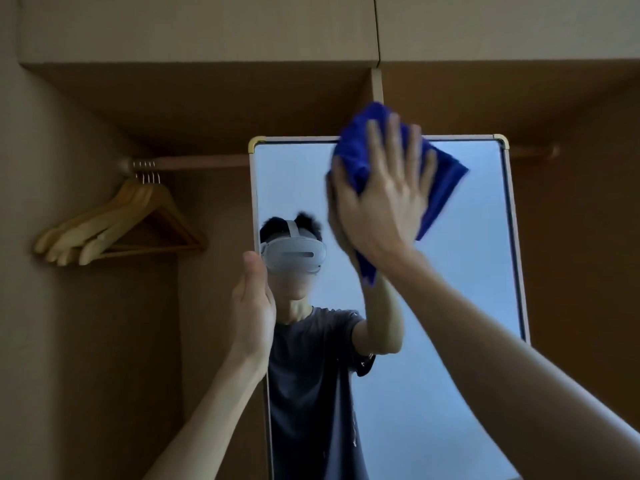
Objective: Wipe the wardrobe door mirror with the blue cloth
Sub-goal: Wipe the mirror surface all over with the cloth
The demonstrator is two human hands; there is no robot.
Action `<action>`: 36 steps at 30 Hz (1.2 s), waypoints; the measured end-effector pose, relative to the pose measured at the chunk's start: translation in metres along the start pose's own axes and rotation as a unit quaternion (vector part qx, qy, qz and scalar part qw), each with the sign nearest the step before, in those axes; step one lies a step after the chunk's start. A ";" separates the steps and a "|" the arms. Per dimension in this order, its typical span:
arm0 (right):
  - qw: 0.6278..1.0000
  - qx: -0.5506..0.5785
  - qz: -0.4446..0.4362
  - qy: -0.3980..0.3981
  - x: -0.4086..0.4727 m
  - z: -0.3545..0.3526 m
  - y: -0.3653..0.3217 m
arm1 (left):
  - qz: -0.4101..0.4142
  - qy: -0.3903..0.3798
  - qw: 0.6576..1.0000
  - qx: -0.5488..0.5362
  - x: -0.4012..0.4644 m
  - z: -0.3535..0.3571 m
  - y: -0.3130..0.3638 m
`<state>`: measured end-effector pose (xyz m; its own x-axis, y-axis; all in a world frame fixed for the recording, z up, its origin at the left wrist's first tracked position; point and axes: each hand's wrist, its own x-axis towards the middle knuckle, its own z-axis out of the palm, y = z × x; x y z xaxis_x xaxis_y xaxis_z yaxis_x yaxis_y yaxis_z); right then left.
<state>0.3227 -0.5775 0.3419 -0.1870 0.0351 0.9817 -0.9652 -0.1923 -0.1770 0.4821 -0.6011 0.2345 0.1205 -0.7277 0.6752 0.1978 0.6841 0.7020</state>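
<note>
A tall mirror (pixel 467 271) in a pale frame with gold corners stands inside the open wardrobe. My right hand (pixel 384 199) presses a blue cloth (pixel 440 178) flat against the upper part of the glass, fingers spread over it; the cloth reaches past the top edge of the frame. My left hand (pixel 254 306) grips the mirror's left frame edge at mid height, thumb up. The glass reflects a person in a dark shirt wearing a white headset, and the reflected arm.
Several wooden hangers (pixel 121 223) hang from the rail (pixel 194 163) at the left. The brown wardrobe walls surround the mirror, with upper cabinet doors (pixel 207 26) above. The rail continues behind the mirror to the right (pixel 533 151).
</note>
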 end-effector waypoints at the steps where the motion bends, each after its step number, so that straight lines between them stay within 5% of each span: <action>1: 0.998 0.001 -0.066 -0.010 -0.006 0.005 -0.016 | 0.014 -0.001 1.000 0.000 0.001 -0.001 -0.002; 5: 0.946 0.040 -0.317 -0.060 -0.033 0.014 -0.038 | 0.007 -0.013 0.996 -0.084 0.006 -0.003 -0.007; 12: 0.874 0.031 -0.470 -0.118 -0.055 -0.003 0.029 | 0.027 -0.107 0.988 -0.103 0.003 -0.009 -0.010; 15: 0.902 -0.001 -0.423 -0.083 -0.025 -0.005 0.041 | -0.011 -0.071 0.993 -0.092 -0.007 -0.004 -0.001; 18: 0.970 0.000 -0.242 -0.016 -0.003 0.002 0.019 | -0.024 -0.052 0.997 -0.057 -0.006 -0.006 -0.004; 21: 0.991 0.001 -0.136 0.018 -0.015 0.013 -0.014 | -0.028 -0.054 0.997 -0.054 -0.002 -0.010 -0.010; 29: 0.949 0.045 -0.307 -0.052 -0.128 0.011 -0.007 | -0.063 -0.135 0.965 -0.214 -0.038 -0.022 -0.027; 36: 0.898 0.045 -0.428 -0.090 -0.145 -0.003 0.059 | -0.147 -0.035 0.974 -0.170 -0.048 -0.020 -0.032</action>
<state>0.2925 -0.5906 0.1886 0.6565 0.0492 0.7527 -0.7218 -0.2489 0.6458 0.4890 -0.5895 0.1753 -0.0547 -0.8763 0.4786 0.5257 0.3822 0.7599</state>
